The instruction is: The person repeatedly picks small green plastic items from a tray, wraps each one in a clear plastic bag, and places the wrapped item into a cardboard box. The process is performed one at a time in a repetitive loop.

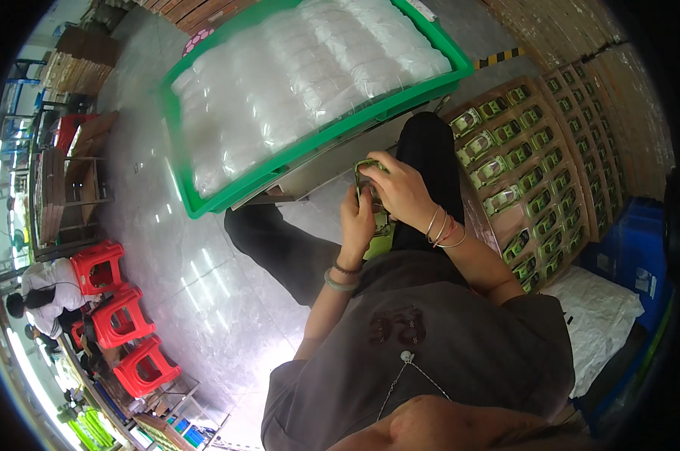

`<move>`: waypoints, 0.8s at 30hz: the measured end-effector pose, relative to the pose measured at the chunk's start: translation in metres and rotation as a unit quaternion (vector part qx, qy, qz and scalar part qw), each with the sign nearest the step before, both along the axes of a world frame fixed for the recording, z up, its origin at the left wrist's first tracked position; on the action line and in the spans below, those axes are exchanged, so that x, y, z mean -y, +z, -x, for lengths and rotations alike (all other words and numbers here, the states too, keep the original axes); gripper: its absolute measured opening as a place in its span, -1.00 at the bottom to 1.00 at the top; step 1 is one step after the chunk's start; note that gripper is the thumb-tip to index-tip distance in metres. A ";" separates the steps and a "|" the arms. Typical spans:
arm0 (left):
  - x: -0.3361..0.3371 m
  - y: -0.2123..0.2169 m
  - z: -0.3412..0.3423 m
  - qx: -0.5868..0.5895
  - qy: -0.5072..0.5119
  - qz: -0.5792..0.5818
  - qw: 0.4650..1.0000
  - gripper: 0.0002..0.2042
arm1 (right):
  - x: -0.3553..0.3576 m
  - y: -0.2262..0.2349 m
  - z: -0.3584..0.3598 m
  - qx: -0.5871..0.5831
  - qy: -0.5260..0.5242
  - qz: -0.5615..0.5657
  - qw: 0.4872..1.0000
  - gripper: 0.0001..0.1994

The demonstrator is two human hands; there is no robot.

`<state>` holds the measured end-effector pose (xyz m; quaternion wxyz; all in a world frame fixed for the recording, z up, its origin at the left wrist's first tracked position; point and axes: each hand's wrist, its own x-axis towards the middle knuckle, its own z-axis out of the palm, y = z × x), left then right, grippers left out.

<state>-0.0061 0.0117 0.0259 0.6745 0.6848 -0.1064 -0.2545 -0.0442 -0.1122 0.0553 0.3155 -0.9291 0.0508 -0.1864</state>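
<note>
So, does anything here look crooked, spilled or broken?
Nothing looks broken or spilled. The green plastic crate of clear bags juts past the grey table. Both hands, left hand and right hand, hold a small green toy car.

A factory packing floor is being shown. A large green crate is being filled with clear plastic bags, and rows of boxed green toy cars are being stacked in cardboard trays beside the seated person. Flat cardboard is being piled along the polished concrete floor, red plastic stools are being kept nearby, and another worker is being seen at the left.
</note>
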 end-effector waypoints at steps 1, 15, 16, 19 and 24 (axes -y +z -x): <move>0.000 -0.002 0.002 0.023 -0.003 -0.014 1.000 -0.78 | 0.001 -0.002 0.001 -0.010 0.003 -0.010 1.000 -0.69; 0.006 -0.002 -0.008 0.187 0.055 -0.100 0.976 -0.85 | -0.028 -0.018 -0.003 0.128 -0.187 -0.254 0.940 -0.80; 0.007 -0.004 -0.007 0.191 0.054 -0.105 0.975 -0.85 | -0.025 -0.024 0.001 0.067 -0.155 -0.304 0.938 -0.83; 0.012 -0.012 -0.003 0.200 0.058 -0.087 0.974 -0.86 | -0.021 -0.033 0.008 0.028 -0.140 -0.329 0.933 -0.86; 0.030 0.009 0.012 0.262 0.019 -0.088 0.961 -0.86 | -0.012 -0.038 0.024 0.067 -0.197 -0.276 0.938 -0.83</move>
